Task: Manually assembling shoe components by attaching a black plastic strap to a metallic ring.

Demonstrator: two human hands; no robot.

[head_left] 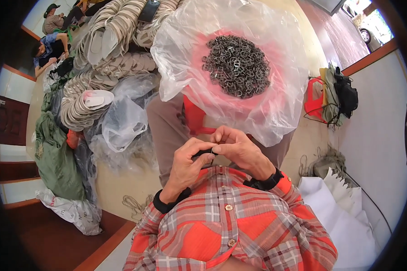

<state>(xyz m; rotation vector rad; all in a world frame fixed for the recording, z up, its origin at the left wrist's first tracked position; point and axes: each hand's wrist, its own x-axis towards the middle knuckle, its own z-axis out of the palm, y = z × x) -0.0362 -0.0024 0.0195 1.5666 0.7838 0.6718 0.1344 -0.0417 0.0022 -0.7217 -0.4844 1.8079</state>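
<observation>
In front of my chest my two hands meet. My left hand (188, 163) is closed on a short black strip (201, 153), most of it hidden by the fingers. My right hand (243, 151) pinches at the strip's end by the left fingertips; whether a buckle is there too is too small to tell. Just beyond my hands lies a heap of small dark metal buckles (238, 66). The heap rests on a clear plastic sheet (176, 54) spread over something round and red, whose shape is mostly covered.
Stacks of beige shoe pieces (115, 31) stand at the far left, a phone (149, 10) on top. Nearby lie clear plastic bags (124, 117) and a green cloth (56, 153). At right are a red stool (314, 99) with bags and white sheeting (325, 207). Other people sit far left.
</observation>
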